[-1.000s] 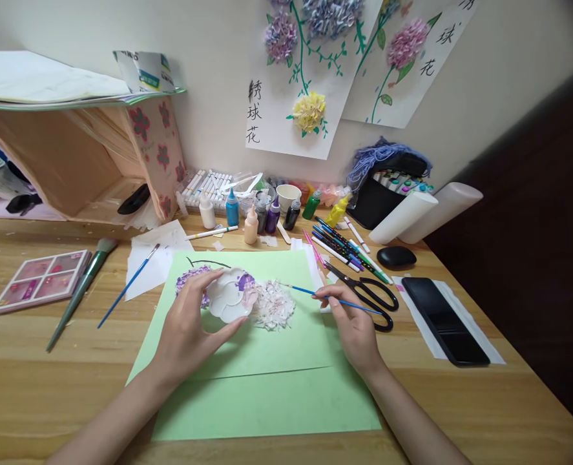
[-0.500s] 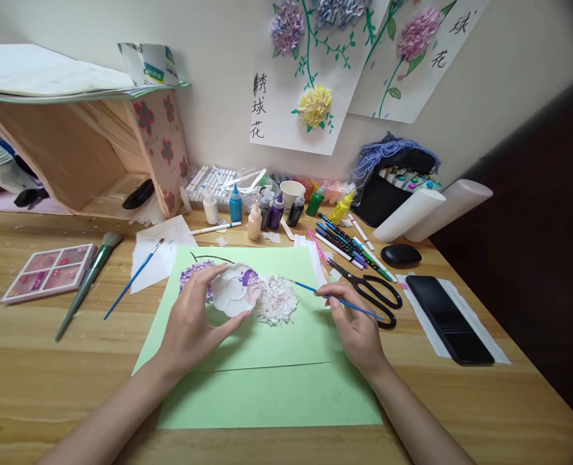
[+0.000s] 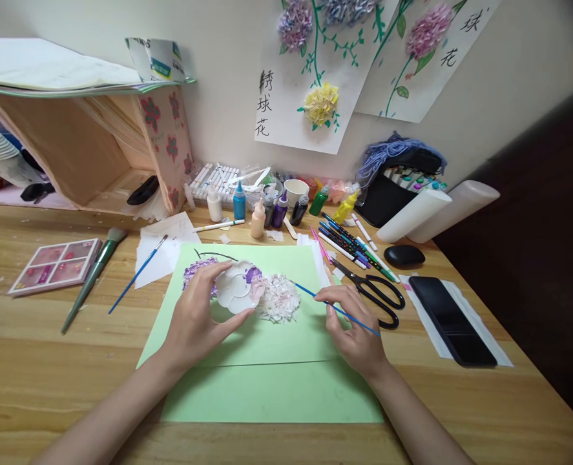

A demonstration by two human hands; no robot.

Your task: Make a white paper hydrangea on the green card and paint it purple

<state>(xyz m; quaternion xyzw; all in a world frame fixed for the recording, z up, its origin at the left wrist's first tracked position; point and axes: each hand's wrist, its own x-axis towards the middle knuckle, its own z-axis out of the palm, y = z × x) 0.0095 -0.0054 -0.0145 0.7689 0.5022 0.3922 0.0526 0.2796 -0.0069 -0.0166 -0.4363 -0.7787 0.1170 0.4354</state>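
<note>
My left hand (image 3: 196,316) grips a white flower-shaped paint palette (image 3: 232,294) by its edges, thumb below and fingers above. Purple and pale pink paint lie in its right-hand wells. Between the fingers of my right hand (image 3: 354,329) is a thin blue paintbrush (image 3: 310,292), its tip at the upper right edge of a white, faintly pink paper flower (image 3: 282,300). Whether the bristles touch the petals I cannot tell. A purple paper flower (image 3: 195,271) is partly hidden behind my left hand. Both flowers are on green paper (image 3: 271,394), with a dark curved stem line above.
Black-handled scissors (image 3: 371,294) lie just right of my right hand. Beyond the paper stand several paint bottles (image 3: 280,212) and a paper cup (image 3: 296,192). Pens (image 3: 347,239), a mouse (image 3: 404,256) and a phone (image 3: 451,320) are on the right; another paintbrush (image 3: 138,274) is on the left.
The whole view has shifted slightly, so things appear a little further right. The brush in my right hand tilts more steeply, its tip still near the white flower. My left hand keeps the palette.
</note>
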